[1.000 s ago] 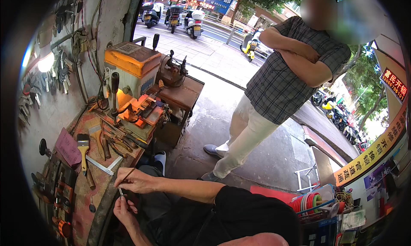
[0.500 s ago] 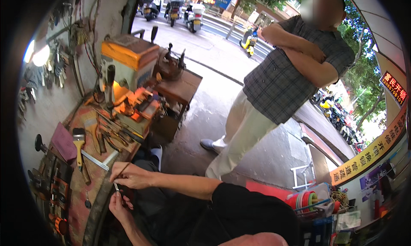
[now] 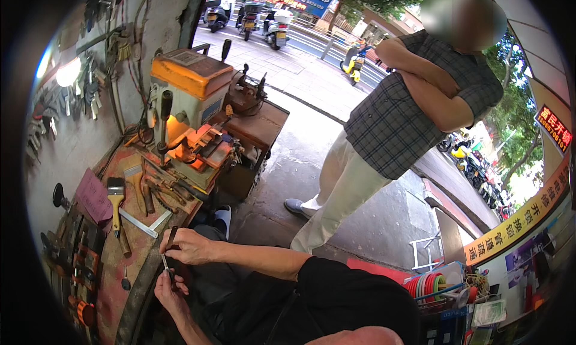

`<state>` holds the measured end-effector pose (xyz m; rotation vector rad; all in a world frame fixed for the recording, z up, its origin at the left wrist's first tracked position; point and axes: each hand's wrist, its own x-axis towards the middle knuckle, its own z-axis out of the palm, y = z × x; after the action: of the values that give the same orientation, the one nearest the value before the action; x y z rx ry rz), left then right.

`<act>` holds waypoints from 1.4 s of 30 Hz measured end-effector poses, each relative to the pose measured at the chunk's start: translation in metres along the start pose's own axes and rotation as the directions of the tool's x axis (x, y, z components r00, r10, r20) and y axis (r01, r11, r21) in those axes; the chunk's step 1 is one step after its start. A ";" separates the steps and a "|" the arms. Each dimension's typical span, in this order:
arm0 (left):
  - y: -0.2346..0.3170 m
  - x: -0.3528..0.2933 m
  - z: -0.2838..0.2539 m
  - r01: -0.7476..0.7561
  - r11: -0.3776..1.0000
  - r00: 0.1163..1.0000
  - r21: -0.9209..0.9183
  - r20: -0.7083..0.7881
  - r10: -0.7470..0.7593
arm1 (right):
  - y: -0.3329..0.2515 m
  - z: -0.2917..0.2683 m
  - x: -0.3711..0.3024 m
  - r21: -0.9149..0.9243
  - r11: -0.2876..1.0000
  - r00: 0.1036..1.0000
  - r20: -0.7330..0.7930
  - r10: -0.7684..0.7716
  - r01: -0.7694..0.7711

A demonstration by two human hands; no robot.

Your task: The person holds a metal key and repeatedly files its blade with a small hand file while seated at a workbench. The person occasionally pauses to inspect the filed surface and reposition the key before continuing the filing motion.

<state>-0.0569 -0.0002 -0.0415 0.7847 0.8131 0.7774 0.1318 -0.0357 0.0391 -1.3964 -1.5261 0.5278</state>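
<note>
My right hand [image 3: 191, 248] is closed round a slim dark-handled tool [image 3: 172, 236], which stands up past the fingers. A thin, bright metal part points down from that hand toward my left hand [image 3: 167, 290]. Between the thumb and fingers of my left hand is a small dark piece [image 3: 172, 276] with some metal on it; its kind is too small to make out. The two hands are close together just off the edge of the workbench [image 3: 144, 258]. A metal square [image 3: 144, 225] lies on the bench near my right hand.
On the bench lie a paintbrush [image 3: 116, 204], several hand tools [image 3: 159, 186] and a pink paper [image 3: 95, 195]. An orange-topped machine [image 3: 191, 75] stands at the far end. Keys [image 3: 90, 93] hang on the left wall. A person in a plaid shirt [image 3: 396, 117] stands opposite, arms folded.
The view has shifted slightly, so the scene sits lower and to the right. The slim tool in my right hand is turned more upright. Both hands keep their hold.
</note>
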 end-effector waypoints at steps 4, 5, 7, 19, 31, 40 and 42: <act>0.010 -0.004 0.002 0.060 0.998 0.997 -0.016 -0.053 -0.060 | 0.009 0.010 0.001 -0.072 0.997 0.999 -0.043 0.018 -0.021; 0.013 -0.005 0.003 0.038 0.998 0.999 -0.042 -0.027 -0.039 | 0.011 0.011 0.002 -0.065 0.995 0.996 -0.057 0.066 -0.070; 0.018 -0.006 0.005 0.091 0.995 0.994 -0.029 -0.054 -0.093 | 0.015 0.011 0.003 -0.113 0.993 0.992 -0.120 0.028 -0.041; 0.040 -0.007 0.013 0.178 0.966 0.982 -0.189 -0.027 -0.187 | 0.011 0.005 0.014 0.005 0.960 0.960 0.036 0.278 -0.278; 0.029 -0.004 0.015 0.124 0.981 0.987 -0.148 -0.079 -0.137 | 0.009 0.016 0.022 0.289 0.836 0.884 0.133 0.448 -0.467; 0.027 -0.002 0.013 0.136 0.975 0.985 -0.175 -0.078 -0.151 | 0.015 0.024 0.021 0.237 0.847 0.879 0.159 0.450 -0.476; 0.026 -0.002 0.013 0.141 0.976 0.984 -0.167 -0.085 -0.157 | 0.015 0.025 0.021 0.228 0.843 0.872 0.167 0.460 -0.488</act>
<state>-0.0545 0.0068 -0.0133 0.5383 0.8750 0.7409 0.1209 -0.0052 0.0229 -1.5529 -1.1255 1.0873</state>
